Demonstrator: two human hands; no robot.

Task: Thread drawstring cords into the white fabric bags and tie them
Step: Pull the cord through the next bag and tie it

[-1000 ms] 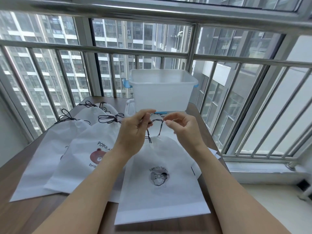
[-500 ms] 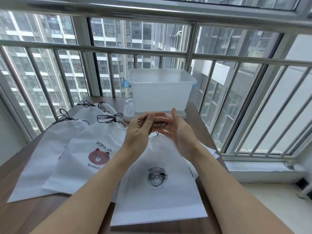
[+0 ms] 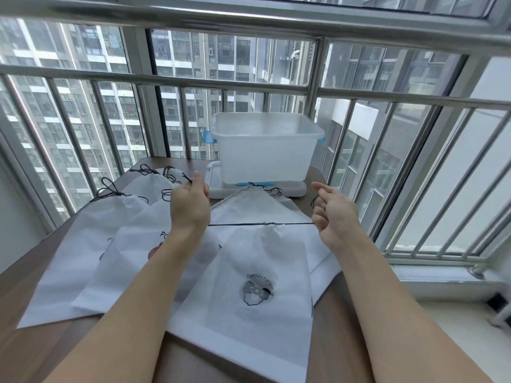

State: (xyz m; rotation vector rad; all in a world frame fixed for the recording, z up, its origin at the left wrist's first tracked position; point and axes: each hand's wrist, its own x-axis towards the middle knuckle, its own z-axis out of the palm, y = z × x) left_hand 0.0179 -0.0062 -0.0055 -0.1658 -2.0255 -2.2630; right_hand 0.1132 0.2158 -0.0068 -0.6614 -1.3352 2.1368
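In the head view, a dark cord [image 3: 260, 224] is held taut across the gathered neck of the front bag [image 3: 257, 275] on the table [image 3: 25, 352], pinched by the left hand [image 3: 189, 201] and the right hand [image 3: 334, 214]. The knot appears nearly tightened. Tied bags [image 3: 83, 244] are seen at left; another bag [image 3: 249, 205] behind seems unfinished.

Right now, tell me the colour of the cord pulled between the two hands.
Black cord, clearest in the head view, stretched taut above the white bag.

Bare, sleeveless forearms, ringless hands [image 3: 190, 201]
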